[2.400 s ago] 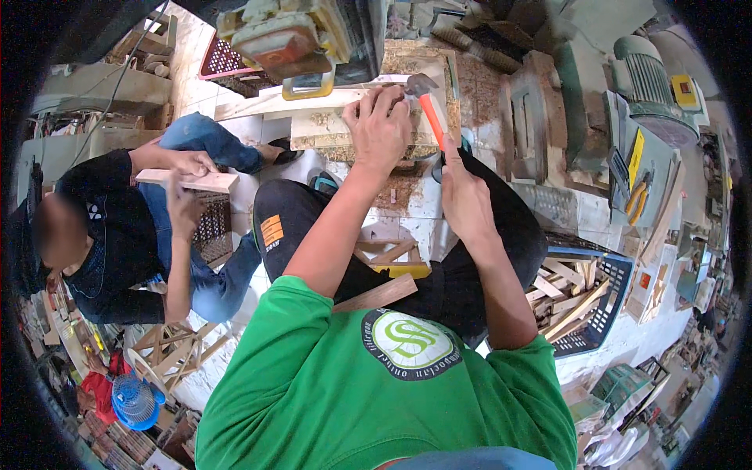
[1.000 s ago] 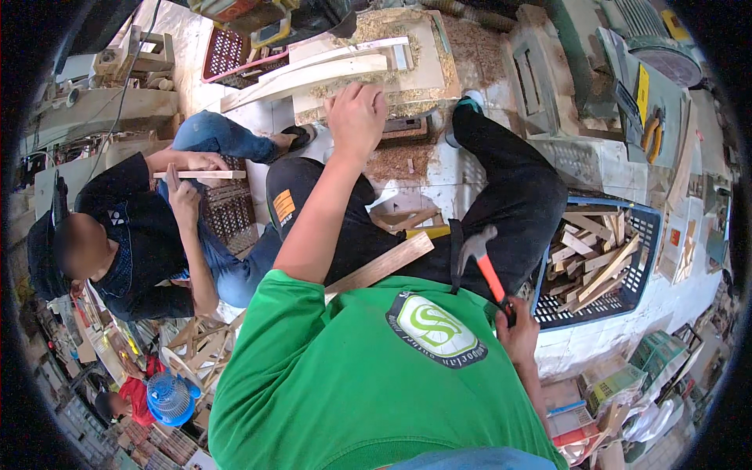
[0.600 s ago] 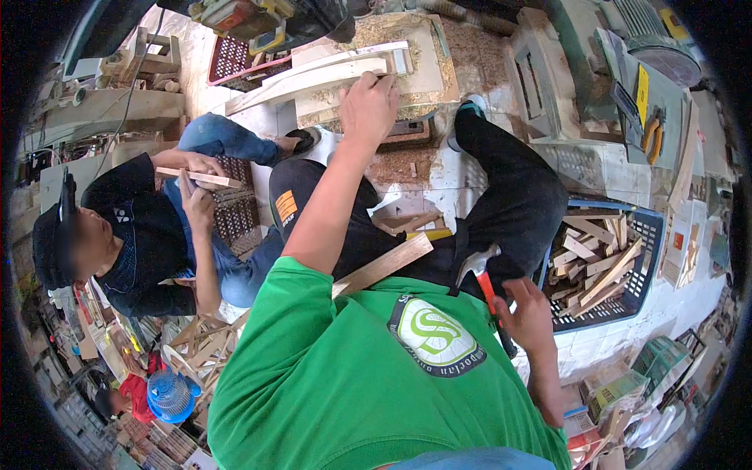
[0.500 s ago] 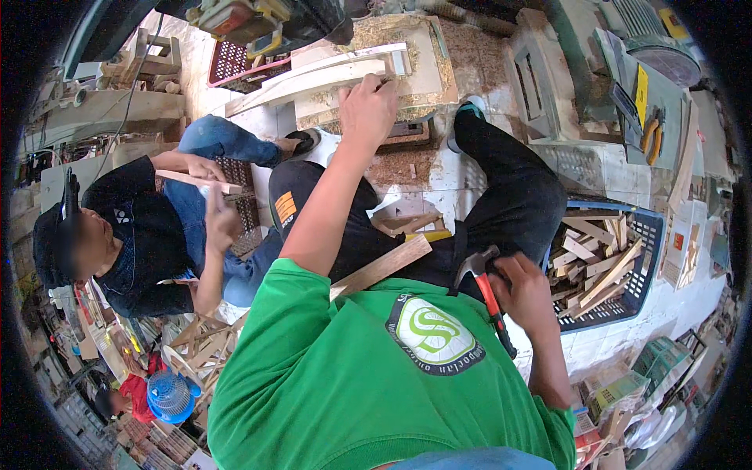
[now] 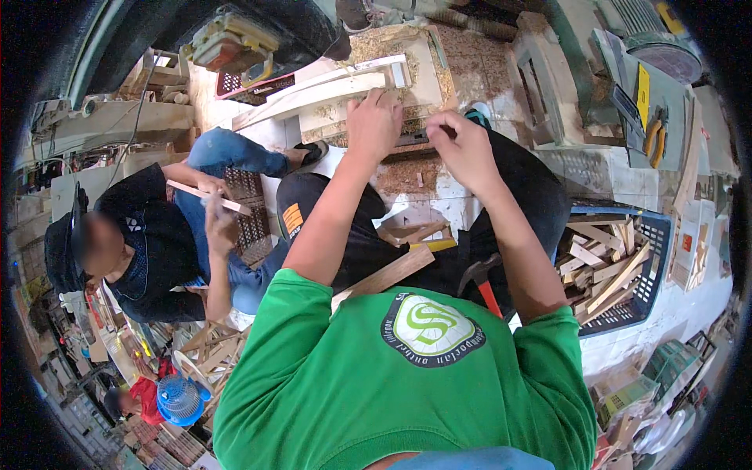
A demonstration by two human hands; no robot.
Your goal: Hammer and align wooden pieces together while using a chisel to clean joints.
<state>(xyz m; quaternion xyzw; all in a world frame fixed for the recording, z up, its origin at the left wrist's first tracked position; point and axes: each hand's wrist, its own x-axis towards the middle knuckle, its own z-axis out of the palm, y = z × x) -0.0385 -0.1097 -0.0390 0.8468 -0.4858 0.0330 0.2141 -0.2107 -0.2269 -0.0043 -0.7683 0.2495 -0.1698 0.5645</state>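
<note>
My left hand (image 5: 376,124) is at the near edge of a board strewn with sawdust (image 5: 423,59), close to the right end of a pale wooden strip (image 5: 337,88). Its fingers are bent together, and their tips are hidden. To its right, my right hand (image 5: 460,149) hovers over my thigh with curled fingers, thumb and forefinger close together; anything between them is too small to make out. A hammer (image 5: 487,296) with a red and black handle lies on my lap, partly hidden by my shirt. Left of it, a wooden piece (image 5: 384,276) also rests on my lap.
A blue crate (image 5: 654,270) of wood offcuts stands at the right. Orange-handled pliers (image 5: 652,139) lie on a grey surface at the far right. At the left, a co-worker (image 5: 149,235) sits holding a wooden strip (image 5: 207,196). A yellow-and-grey machine part (image 5: 235,43) hangs at the top left.
My right hand has left the hammer at my lap and moved up and forward beside my left hand. My left hand has shifted slightly nearer. The hammer stays on my lap.
</note>
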